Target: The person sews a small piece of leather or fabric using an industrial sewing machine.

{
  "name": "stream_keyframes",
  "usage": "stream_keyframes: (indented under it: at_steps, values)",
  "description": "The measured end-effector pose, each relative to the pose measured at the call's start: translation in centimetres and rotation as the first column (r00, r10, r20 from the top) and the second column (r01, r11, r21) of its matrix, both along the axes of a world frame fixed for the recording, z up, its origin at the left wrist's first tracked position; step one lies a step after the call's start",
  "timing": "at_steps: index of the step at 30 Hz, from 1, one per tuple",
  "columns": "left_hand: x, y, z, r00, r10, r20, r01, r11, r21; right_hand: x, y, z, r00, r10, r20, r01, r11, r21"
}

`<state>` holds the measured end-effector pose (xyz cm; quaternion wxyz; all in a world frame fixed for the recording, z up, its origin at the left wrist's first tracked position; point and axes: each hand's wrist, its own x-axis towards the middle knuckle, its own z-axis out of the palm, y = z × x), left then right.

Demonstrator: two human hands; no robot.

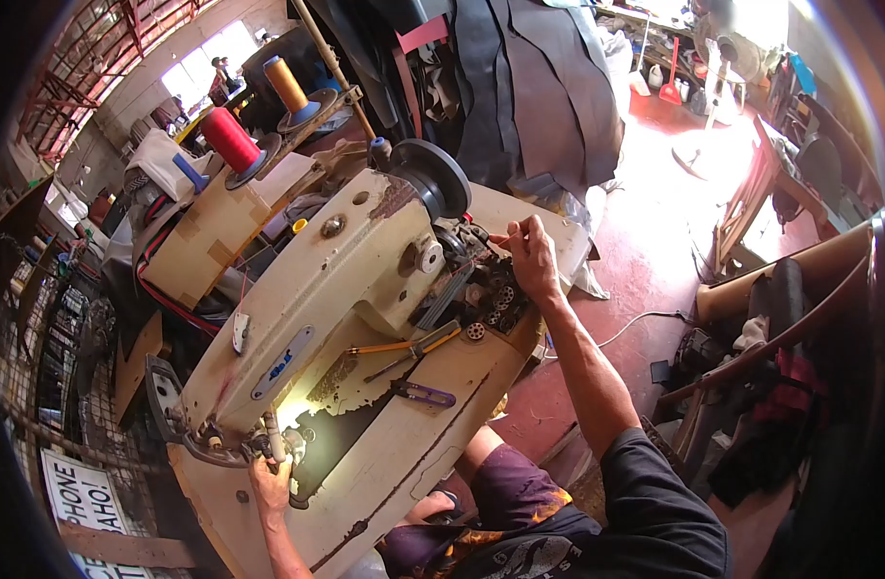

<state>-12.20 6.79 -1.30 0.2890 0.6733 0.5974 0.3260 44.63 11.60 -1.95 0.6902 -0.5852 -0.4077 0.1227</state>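
Observation:
A cream industrial sewing machine (317,299) lies across a worn cream table (413,444). My left hand (271,480) is at the needle end, its fingers pinched on the small parts beside the lit needle area. My right hand (531,259) reaches to the far end by the black handwheel (433,176), fingers pinched together above a pile of small black bobbins and parts (490,294). Whether it holds anything I cannot tell. A dark piece of material (331,439) lies under the needle.
Yellow-handled scissors (404,349) and purple thread snips (425,393) lie on the table. A red thread cone (230,140) and an orange one (286,83) stand behind. Black fabric (519,87) hangs beyond. A cardboard roll (780,275) and a standing fan (727,48) are at right.

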Motion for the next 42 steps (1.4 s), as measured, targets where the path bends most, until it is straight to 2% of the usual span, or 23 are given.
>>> stream_keyframes:
  at_steps: [3,6,12,15,22,24,27,31,33,34,37,38,39,41,42]
  values:
    - [-0.9,0.5,-1.0,0.995,-0.083,-0.050,0.087,0.991,0.099,0.0,0.0,0.1,1.000,0.001,0.001,-0.001,1.000,-0.006]
    - [-0.9,0.4,-1.0,1.000,-0.020,-0.008,0.020,0.999,0.025,0.0,-0.1,0.1,1.000,0.003,0.000,-0.003,1.000,-0.007]
    - [-0.4,0.3,-0.5,0.998,-0.051,0.022,0.049,0.997,0.065,0.0,-0.1,0.2,1.000,-0.010,0.020,0.010,1.000,-0.007]
    - [-1.1,0.5,-1.1,0.994,-0.103,-0.032,0.105,0.991,0.086,-0.1,-0.1,0.2,1.000,-0.013,0.019,0.013,1.000,-0.004]
    - [-1.1,0.4,-0.6,0.993,-0.078,-0.089,0.082,0.996,0.045,-0.1,-0.3,0.4,0.999,-0.025,0.039,0.025,1.000,-0.014]
    - [-0.9,0.3,-0.4,0.993,-0.050,-0.104,0.052,0.998,0.019,-0.1,-0.2,0.1,0.999,-0.044,-0.022,0.044,0.999,0.021]
    - [-1.0,0.3,-0.5,0.995,-0.040,-0.089,0.039,0.999,-0.016,0.2,-0.1,-0.5,0.995,-0.077,-0.062,0.081,0.994,0.073]
    - [-1.0,-0.1,-0.4,0.999,-0.039,-0.011,0.039,0.999,0.026,0.1,-0.2,-0.7,0.992,-0.117,-0.050,0.121,0.989,0.089]
    - [-1.4,-0.2,-1.2,0.998,-0.030,0.055,0.027,0.998,0.057,-0.2,-0.5,-0.4,0.988,-0.151,-0.026,0.153,0.984,0.089]
    - [-0.2,-1.7,-0.5,0.933,0.073,-0.353,0.057,0.937,0.346,-0.2,-0.6,-0.4,0.986,-0.168,-0.011,0.168,0.982,0.088]
    - [5.0,-6.5,1.0,0.945,0.268,-0.188,-0.123,0.823,0.554,-0.2,-0.4,-1.1,0.968,-0.249,0.026,0.246,0.964,0.099]
    - [6.6,-7.9,1.5,0.963,0.178,-0.204,-0.054,0.864,0.500,-0.6,-0.8,-0.3,0.969,-0.245,-0.023,0.246,0.969,0.025]
    - [8.3,-9.4,2.2,0.973,0.090,-0.211,0.012,0.898,0.440,-0.6,-0.9,-0.3,0.959,-0.282,0.028,0.281,0.960,0.014]
    - [13.9,-9.4,6.1,0.889,-0.171,-0.425,0.382,0.790,0.480,-0.5,-0.9,-0.4,0.930,-0.338,0.142,0.341,0.940,0.002]
    - [17.7,-8.8,8.8,0.855,-0.306,-0.418,0.497,0.712,0.495,-0.5,-0.8,-0.6,0.931,-0.333,0.149,0.336,0.942,0.007]
